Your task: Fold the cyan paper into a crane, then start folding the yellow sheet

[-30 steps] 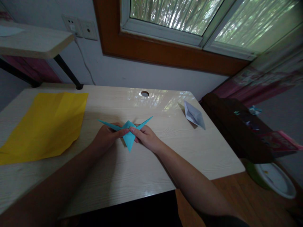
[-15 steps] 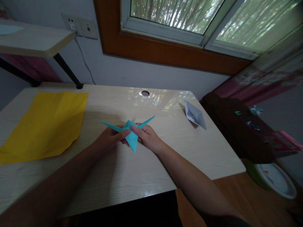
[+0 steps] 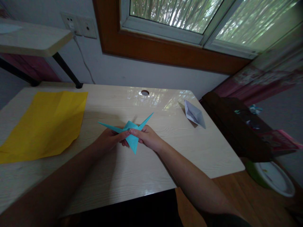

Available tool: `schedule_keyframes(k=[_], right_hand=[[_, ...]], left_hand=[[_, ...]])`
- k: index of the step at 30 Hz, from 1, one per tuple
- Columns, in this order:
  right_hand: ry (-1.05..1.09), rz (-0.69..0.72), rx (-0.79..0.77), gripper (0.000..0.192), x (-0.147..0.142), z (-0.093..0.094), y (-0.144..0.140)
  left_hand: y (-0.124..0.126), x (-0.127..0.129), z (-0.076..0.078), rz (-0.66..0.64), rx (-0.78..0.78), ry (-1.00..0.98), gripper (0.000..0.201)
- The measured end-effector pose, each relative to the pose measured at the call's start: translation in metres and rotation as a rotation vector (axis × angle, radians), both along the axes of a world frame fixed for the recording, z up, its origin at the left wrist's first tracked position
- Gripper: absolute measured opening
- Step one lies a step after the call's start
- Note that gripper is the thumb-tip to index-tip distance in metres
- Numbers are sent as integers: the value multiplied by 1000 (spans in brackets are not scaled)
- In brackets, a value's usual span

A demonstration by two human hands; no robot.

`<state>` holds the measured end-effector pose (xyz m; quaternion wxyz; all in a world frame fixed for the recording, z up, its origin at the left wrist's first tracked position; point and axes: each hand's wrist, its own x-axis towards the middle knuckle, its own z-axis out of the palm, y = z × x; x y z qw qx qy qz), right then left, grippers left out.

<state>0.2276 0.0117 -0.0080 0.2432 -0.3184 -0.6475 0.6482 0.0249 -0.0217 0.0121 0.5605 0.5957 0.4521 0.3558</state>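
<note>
Left hand (image 3: 109, 140): pinched on the blue fold (image 3: 131, 136) from its left, thumb on top, so the body is steadied.
Right hand (image 3: 147, 137): clenched on the fold's right side, thumb meeting the left's.
Blue fold: held just above the bench (image 3: 132, 176), two points spread outward, one toward the person.
Yellow sheet (image 3: 44, 123): flat, well left of the fold.
White fold (image 3: 194, 114): right of the fold, near the bench's far edge.
Room: window (image 3: 189, 19) beyond the bench; dim light.

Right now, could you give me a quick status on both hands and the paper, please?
Left hand and right hand both pinching the blue folded paper above the desk. Yellow sheet flat at left, white paper boat at right; both apart from the hands.
</note>
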Motion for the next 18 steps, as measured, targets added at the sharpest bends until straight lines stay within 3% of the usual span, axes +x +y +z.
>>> schedule_keyframes(k=[7,18], right_hand=[[212,19,-193,50,-5,6,-3],[217,17,-191,43,-2,0,-1]], left_hand=[[-1,2,5,25,11,58,46],[1,2,1,7,22,35,43]])
